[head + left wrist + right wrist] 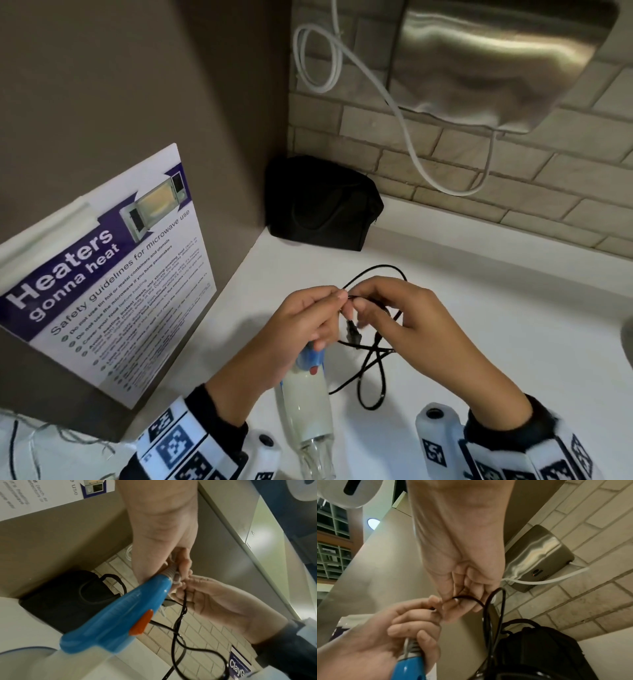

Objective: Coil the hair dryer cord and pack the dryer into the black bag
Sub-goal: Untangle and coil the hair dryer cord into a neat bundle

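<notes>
The hair dryer (310, 404) has a white body, a blue handle (120, 616) and an orange switch. My left hand (308, 322) grips the end of that handle (410, 662) and also pinches the thin black cord (373, 363) at its fingertips. My right hand (394, 311) pinches the same cord (471, 599) right beside the left fingertips. A loop of cord rises behind the hands and the rest hangs loose onto the white counter (479, 308). The black bag (322, 202) sits in the back corner against the wall, also seen as the bag (68, 599) and the bag (544, 651).
A microwave safety poster (113, 274) leans on the grey panel at the left. A steel hand dryer (503, 58) with a white cable (404, 113) hangs on the brick wall above the counter. A round rim (628, 335) shows at the right edge.
</notes>
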`<action>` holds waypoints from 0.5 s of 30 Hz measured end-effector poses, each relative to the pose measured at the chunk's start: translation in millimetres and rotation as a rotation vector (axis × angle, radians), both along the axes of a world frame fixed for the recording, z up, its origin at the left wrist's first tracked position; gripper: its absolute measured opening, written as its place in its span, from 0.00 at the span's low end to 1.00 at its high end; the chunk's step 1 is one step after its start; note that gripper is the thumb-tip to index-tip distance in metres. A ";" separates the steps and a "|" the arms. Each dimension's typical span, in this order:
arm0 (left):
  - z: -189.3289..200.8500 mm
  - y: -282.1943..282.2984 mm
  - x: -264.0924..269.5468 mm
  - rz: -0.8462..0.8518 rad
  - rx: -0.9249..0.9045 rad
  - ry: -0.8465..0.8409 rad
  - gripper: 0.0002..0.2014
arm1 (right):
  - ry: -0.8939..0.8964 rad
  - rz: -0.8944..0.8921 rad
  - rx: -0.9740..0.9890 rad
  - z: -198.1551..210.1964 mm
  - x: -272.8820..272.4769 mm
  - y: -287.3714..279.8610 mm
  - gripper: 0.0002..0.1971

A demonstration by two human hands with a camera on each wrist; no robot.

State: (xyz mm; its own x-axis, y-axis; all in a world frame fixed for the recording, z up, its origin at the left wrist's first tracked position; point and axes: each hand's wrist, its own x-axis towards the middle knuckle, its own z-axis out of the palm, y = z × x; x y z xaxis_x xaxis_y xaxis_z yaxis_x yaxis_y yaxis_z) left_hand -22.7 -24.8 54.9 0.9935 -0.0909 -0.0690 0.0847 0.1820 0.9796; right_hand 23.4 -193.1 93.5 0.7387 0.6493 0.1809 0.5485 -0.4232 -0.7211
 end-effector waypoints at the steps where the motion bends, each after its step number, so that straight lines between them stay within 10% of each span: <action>1: 0.4 -0.3 0.1 0.027 0.000 -0.013 0.15 | 0.051 0.001 0.027 2.7 -2.6 3.7 0.07; 6: -2.1 1.1 -3.3 0.077 0.089 -0.112 0.17 | 0.060 -0.041 0.074 1.3 -4.8 15.6 0.21; 15: -7.1 23.8 -2.3 0.211 -0.009 -0.151 0.22 | 0.254 0.002 0.126 -7.8 9.4 0.9 0.11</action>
State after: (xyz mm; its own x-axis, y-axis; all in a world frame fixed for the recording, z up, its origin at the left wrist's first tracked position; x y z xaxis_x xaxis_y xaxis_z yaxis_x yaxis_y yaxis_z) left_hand -25.0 -1.1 47.8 0.9895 0.1197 0.0815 -0.1032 0.1884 0.9766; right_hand 32.8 -192.2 85.7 0.7695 0.6349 0.0694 0.3441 -0.3206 -0.8825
